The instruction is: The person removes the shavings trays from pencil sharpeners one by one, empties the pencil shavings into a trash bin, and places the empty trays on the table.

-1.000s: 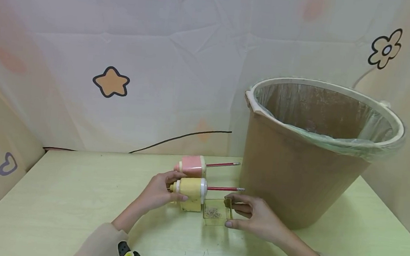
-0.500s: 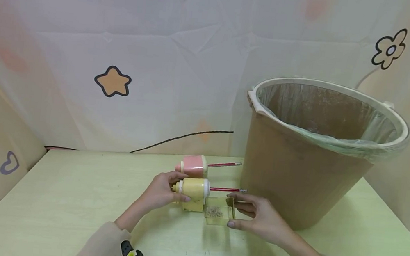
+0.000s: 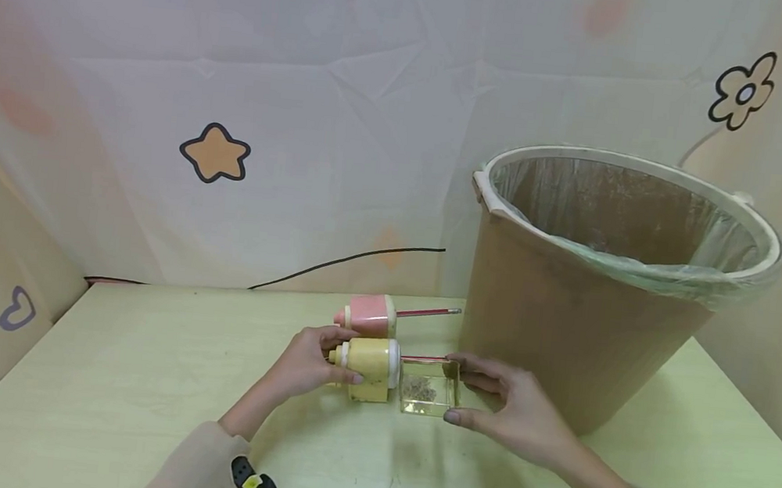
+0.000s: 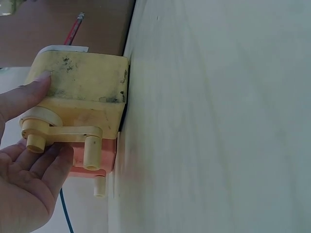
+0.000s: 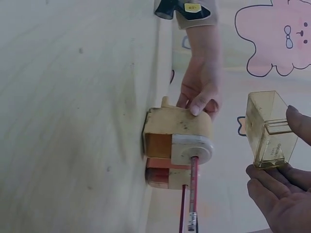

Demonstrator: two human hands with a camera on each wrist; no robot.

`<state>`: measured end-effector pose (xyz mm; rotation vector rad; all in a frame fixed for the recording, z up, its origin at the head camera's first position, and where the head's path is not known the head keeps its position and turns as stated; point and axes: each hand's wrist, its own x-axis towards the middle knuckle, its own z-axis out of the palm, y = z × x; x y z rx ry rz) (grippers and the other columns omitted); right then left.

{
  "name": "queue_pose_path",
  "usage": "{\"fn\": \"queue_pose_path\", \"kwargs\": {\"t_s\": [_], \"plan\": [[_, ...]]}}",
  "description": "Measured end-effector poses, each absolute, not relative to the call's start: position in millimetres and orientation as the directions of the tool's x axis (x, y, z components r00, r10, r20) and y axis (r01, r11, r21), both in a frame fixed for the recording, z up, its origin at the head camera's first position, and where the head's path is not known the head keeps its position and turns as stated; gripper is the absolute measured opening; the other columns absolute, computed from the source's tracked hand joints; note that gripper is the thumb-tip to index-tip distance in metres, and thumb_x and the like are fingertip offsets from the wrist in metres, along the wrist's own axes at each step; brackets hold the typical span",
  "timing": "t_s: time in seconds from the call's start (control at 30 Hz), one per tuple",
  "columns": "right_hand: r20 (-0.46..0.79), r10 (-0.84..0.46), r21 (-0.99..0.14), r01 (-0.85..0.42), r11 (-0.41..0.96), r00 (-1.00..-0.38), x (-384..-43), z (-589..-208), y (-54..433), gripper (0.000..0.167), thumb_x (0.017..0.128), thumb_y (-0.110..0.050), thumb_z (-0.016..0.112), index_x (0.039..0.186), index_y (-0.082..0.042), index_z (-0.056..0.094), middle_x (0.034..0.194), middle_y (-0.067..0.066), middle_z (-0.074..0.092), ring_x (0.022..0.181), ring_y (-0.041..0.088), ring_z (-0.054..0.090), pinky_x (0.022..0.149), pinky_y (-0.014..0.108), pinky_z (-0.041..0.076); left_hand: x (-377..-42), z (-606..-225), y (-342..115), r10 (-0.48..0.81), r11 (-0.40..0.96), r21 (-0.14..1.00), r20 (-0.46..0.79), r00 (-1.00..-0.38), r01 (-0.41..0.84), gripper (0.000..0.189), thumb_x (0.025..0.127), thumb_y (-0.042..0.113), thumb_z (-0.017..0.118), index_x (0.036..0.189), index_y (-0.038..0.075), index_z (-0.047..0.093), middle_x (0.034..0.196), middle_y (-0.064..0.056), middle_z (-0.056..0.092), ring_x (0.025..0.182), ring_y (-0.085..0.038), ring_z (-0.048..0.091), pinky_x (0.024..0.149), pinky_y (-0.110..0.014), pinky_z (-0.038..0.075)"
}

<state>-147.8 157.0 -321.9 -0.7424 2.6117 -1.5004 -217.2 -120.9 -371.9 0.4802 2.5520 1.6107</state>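
Note:
A yellow crank pencil sharpener (image 3: 370, 368) stands on the table, a red pencil (image 5: 194, 184) sticking out of its front. My left hand (image 3: 307, 363) grips its body, thumb on the near side and fingers behind. In the left wrist view its crank handle (image 4: 92, 153) hangs toward the palm. Between thumb and fingers my right hand (image 3: 510, 405) holds a clear yellow shavings drawer (image 3: 428, 389), raised off the table to the right of the sharpener. Shavings lie inside it. An open slot (image 5: 159, 145) shows low in the sharpener's front in the right wrist view.
Behind the yellow sharpener stands a pink pencil sharpener (image 3: 368, 315) holding another red pencil (image 3: 427, 312). A large brown trash bin (image 3: 559, 331) with a plastic liner rises at the right, close behind the right hand. A patterned cloth (image 3: 329, 152) hangs at the back.
My right hand has lifted the drawer and drawn it slightly right, away from the sharpener. The left hand stays on the yellow sharpener.

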Motion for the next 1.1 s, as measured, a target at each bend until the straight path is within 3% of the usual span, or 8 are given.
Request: {"fn": "queue_pose_path", "kwargs": {"t_s": [0.43,0.63,0.73,0.93,1.1], "plan": [[0.303,-0.356,-0.77,-0.447,0.454,-0.884,-138,-296,165,0.056,0.075,-0.02,0.075,0.124,-0.004,0.054,0.121,0.014,0.058,0.105,0.031,0.058,0.086,0.04,0.047,-219,-373,-121,0.302,0.387,0.899,0.088,-0.949,0.207,0.057,0.065,0.003,0.08,0.116,-0.006,0.055,0.1,-0.015,0.065,0.084,-0.018,0.061,0.069,-0.028,0.05],[0.379,-0.341,-0.752,-0.501,0.429,-0.86,-135,-284,171,0.055,0.073,-0.012,0.076,0.123,-0.004,0.055,0.117,0.012,0.061,0.102,0.02,0.061,0.085,0.018,0.044,-219,-372,-121,0.303,0.403,0.89,0.091,-0.949,0.214,0.055,0.065,0.005,0.08,0.115,-0.005,0.057,0.1,-0.015,0.065,0.084,-0.018,0.061,0.07,-0.028,0.049],[0.418,-0.338,-0.746,-0.531,0.401,-0.843,-133,-276,173,0.056,0.071,-0.008,0.077,0.123,-0.002,0.055,0.117,0.014,0.06,0.1,0.009,0.061,0.084,0.013,0.042,-219,-372,-121,0.304,0.406,0.888,0.091,-0.948,0.215,0.055,0.065,0.005,0.08,0.114,-0.005,0.057,0.099,-0.015,0.065,0.083,-0.017,0.061,0.069,-0.028,0.049],[0.486,-0.334,-0.717,-0.587,0.375,-0.808,-130,-260,175,0.057,0.069,-0.001,0.077,0.121,0.002,0.054,0.115,0.015,0.061,0.097,0.003,0.06,0.086,0.013,0.042,-219,-373,-121,0.306,0.404,0.889,0.092,-0.948,0.217,0.055,0.066,0.005,0.08,0.115,-0.005,0.057,0.099,-0.014,0.065,0.083,-0.017,0.061,0.069,-0.027,0.049],[0.527,-0.321,-0.698,-0.616,0.365,-0.787,-127,-246,178,0.058,0.068,0.003,0.076,0.121,0.001,0.055,0.116,0.0,0.062,0.097,0.006,0.061,0.083,0.016,0.045,-219,-373,-121,0.302,0.395,0.894,0.089,-0.949,0.21,0.056,0.065,0.005,0.08,0.115,-0.006,0.057,0.1,-0.015,0.065,0.083,-0.017,0.061,0.069,-0.027,0.049]]}}
